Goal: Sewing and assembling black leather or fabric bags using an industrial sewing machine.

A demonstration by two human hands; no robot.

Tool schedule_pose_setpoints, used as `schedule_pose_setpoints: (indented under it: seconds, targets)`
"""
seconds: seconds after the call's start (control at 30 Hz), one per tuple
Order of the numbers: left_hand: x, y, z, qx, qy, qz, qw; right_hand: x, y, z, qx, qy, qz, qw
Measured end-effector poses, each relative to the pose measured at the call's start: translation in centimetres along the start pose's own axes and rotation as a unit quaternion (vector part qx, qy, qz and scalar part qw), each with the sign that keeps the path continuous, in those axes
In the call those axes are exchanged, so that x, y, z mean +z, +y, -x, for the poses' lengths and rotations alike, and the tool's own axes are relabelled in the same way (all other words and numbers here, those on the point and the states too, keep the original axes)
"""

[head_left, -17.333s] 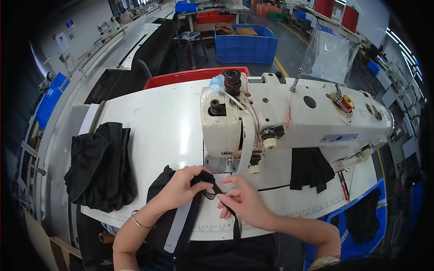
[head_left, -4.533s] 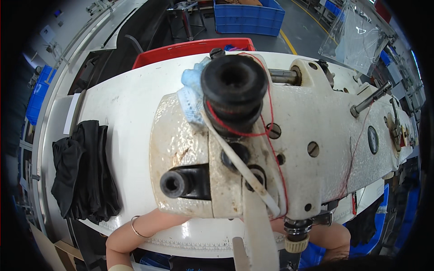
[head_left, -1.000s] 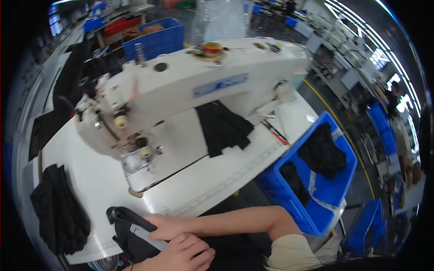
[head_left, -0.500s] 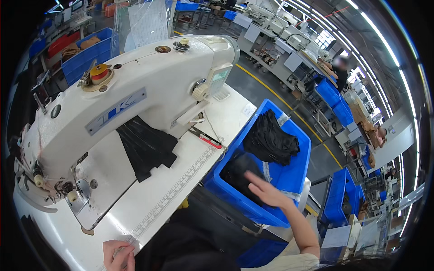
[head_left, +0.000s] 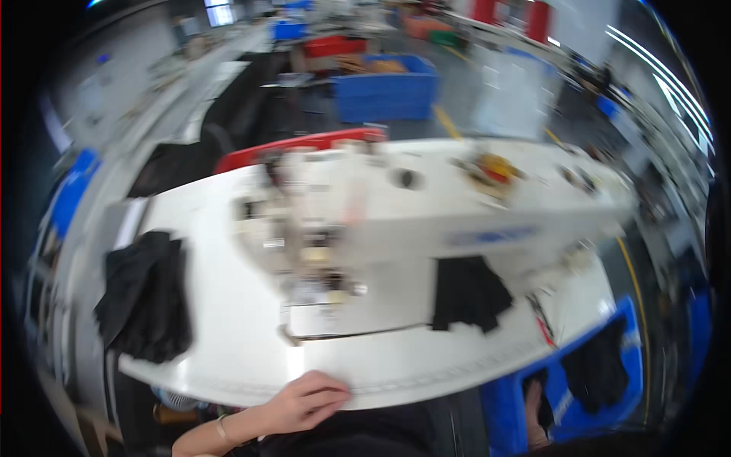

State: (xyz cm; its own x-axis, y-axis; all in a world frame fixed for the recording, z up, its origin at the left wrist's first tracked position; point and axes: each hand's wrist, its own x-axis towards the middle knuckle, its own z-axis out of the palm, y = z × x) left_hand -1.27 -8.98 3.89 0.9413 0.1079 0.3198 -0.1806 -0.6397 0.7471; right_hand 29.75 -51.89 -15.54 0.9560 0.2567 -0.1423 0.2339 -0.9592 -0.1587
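left hand (head_left: 312, 400) at the edge, right hand (head_left: 534, 415) in the bin (head_left: 499, 411)

at the left of the frame, a black pile (head_left: 145, 297) of cloth lies on the white surface (head_left: 217, 312), its layers loosely heaped. nothing holds it down.

at bottom centre, the left hand is at the surface's near edge, fingers bent and close together; blur hides whether they pinch anything. a bangle (head_left: 221, 428) circles that wrist.

across the middle stands the sewing machine (head_left: 426, 194), a yellow and red spool (head_left: 496, 169) on its top. its needle area is too blurred to read.

right of centre, a black panel (head_left: 468, 293) lies flat under the machine's arm, well apart from both hands.

at lower right, the right hand reaches into the blue bin, against a dark piece (head_left: 546, 411); whether its fingers are spread or gripping, i cannot tell. just above the bin, a red-handled tool (head_left: 545, 332) lies on the surface.

farther right in the bin is a larger black heap (head_left: 598, 369).

with cloth both in the bin and on the surface, the work looks partway along: pile and panel seem left to handle, though which pieces are sewn cannot be told.
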Motion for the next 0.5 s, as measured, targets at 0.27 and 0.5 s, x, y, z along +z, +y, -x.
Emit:
schedule_pose_setpoints:
  seconds: [0.27,0.5]
  targets:
    - [-7.9,4.4,6.5,-0.078,0.241,-0.131,0.959,-23.7,-22.4,9.1,-0.305,0.022,-0.076,0.949]
    - [-20.0,4.3,16.7,-0.215,0.524,-0.479,0.671,-16.8,-43.3,15.5,-0.774,0.114,-0.174,0.598]
